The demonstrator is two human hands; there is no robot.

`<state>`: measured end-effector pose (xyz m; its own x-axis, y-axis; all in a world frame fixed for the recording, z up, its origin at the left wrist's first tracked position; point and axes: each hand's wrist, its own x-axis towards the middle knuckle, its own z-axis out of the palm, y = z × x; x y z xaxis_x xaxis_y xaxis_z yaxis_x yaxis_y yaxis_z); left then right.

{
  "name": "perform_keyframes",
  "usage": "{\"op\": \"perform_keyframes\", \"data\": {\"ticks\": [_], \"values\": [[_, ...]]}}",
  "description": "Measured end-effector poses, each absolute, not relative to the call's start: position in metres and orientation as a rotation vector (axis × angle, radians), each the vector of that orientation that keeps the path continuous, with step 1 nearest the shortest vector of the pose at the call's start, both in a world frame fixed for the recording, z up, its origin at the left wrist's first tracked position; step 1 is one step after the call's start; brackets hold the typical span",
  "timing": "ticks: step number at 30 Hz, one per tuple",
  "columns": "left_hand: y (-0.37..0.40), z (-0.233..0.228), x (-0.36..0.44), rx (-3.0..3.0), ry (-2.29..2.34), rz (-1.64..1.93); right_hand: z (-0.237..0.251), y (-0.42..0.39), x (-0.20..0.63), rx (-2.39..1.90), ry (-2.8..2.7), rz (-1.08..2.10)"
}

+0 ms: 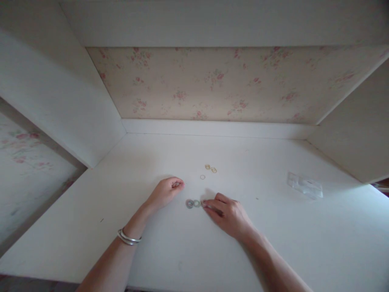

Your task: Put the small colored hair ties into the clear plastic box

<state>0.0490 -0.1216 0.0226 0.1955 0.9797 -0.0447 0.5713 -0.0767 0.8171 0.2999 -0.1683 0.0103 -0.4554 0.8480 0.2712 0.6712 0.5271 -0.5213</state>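
My right hand [227, 213] pinches a small pale ring [203, 204] between thumb and fingertips, low on the white desk. That ring ends a short row on the desk, beside a greenish ring [197, 203] and a darker grey ring [190, 204]. To the left, my left hand [167, 191] rests with curled fingers, thumb against forefinger; whatever may be inside is hidden. Several thin gold-coloured rings lie farther back: one single ring [202, 177], and beyond it two small overlapping groups, a left group [207, 166] and a right group [214, 170].
A clear plastic bag [304, 185] lies on the right part of the white desk [164, 251]. White side panels and a back ledge [212, 129] enclose the desk, with flowered wallpaper behind. A small dark sliver [102, 220] lies at left.
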Motion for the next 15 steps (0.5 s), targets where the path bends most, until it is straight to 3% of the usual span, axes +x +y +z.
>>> {"op": "perform_keyframes", "data": {"ticks": [9, 15], "values": [[-0.121, 0.022, 0.047, 1.732, 1.466, 0.761, 0.011, -0.153, 0.301, -1.471, -1.879, 0.557], [-0.121, 0.021, 0.047, 1.747, 1.464, 0.764, 0.02, -0.121, 0.283, -1.647, -2.091, 0.432]]}}
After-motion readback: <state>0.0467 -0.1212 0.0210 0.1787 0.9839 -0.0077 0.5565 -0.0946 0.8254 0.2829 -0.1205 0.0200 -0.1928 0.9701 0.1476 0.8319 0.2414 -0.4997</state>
